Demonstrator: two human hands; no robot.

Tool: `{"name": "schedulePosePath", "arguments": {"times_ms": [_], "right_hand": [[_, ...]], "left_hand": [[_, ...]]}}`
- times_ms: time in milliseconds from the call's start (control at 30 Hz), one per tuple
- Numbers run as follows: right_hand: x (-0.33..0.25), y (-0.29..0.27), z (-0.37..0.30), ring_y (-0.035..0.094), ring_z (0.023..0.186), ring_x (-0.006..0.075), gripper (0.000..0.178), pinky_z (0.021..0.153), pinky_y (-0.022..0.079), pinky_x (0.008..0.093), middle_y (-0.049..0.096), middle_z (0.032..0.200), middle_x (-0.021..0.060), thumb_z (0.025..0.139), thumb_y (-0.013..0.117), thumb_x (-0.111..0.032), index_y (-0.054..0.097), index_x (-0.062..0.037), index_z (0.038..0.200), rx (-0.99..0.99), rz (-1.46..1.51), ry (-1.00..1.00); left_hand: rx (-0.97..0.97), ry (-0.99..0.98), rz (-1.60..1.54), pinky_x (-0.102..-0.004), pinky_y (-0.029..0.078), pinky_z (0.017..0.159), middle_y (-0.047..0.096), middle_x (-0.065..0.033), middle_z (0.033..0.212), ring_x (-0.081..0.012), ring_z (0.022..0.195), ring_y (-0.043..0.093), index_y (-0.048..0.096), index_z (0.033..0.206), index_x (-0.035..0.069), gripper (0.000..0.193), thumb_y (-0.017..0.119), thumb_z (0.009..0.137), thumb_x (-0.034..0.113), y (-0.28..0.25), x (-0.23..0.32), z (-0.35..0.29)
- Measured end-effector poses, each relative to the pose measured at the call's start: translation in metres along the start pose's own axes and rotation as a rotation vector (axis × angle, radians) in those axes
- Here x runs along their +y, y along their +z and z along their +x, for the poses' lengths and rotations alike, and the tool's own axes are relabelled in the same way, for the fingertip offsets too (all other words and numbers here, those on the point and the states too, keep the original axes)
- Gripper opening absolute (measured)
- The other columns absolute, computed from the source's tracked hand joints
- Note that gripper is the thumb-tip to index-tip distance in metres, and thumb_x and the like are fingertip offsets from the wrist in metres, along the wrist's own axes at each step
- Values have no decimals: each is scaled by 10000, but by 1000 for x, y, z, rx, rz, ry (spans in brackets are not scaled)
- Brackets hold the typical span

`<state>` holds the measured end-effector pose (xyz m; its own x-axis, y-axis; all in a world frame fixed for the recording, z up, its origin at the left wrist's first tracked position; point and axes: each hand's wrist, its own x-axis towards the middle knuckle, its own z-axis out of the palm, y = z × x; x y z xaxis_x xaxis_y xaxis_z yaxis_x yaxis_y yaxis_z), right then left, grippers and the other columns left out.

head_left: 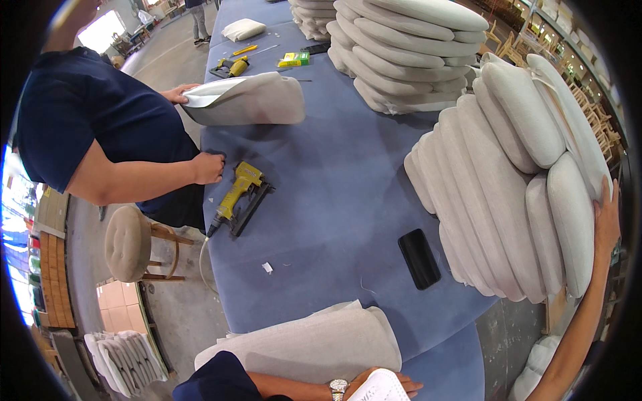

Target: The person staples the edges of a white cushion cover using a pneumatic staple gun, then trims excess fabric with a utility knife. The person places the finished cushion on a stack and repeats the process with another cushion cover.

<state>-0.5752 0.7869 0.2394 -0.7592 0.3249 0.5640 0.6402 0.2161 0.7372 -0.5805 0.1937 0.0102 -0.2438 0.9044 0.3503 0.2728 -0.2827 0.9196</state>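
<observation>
My right hand (606,224) reaches up on the right, its outstretched fingers against the outer side of a big stack of light grey padded seat cushions (478,194). The stack leans over, its cushions packed face to face. At the lower edge my left hand (409,385), below a wristwatch, lies by a light grey cushion (307,344) with loose fabric along its top edge. The left fingers that show are stretched out. A white piece with perforations and print (381,387) covers part of that hand; I cannot tell what it is.
Across the blue-covered table (321,200), a co-worker's hand (180,93) holds another cushion (261,100). A yellow staple gun (241,194) with an air hose lies near them. A black oblong case (419,259) sits mid-right. A second cushion stack (408,53) stands at the back.
</observation>
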Motion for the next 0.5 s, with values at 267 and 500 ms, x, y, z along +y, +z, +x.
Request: {"name": "schedulePosePath", "arguments": {"times_ms": [267,500], "right_hand": [[7,7,6,679,1087,371,351,886,533,474,699,1232,162,1070,483,-224,606,-166,1394,-209,300,202],[50,-134,-13,664,1066,402,287,849,510,483,674,1155,228,1061,488,-200,636,-97,1284,-217,494,133]], "left_hand": [[-22,-83,109,-446,583,695,724,-189,876,-334,786,721,753,1081,-8,288,645,992,244,23,-10,-12],[125,-32,291,-372,600,689,766,-71,962,-256,858,747,739,1106,102,253,592,1021,291,31,-19,-10]]}}
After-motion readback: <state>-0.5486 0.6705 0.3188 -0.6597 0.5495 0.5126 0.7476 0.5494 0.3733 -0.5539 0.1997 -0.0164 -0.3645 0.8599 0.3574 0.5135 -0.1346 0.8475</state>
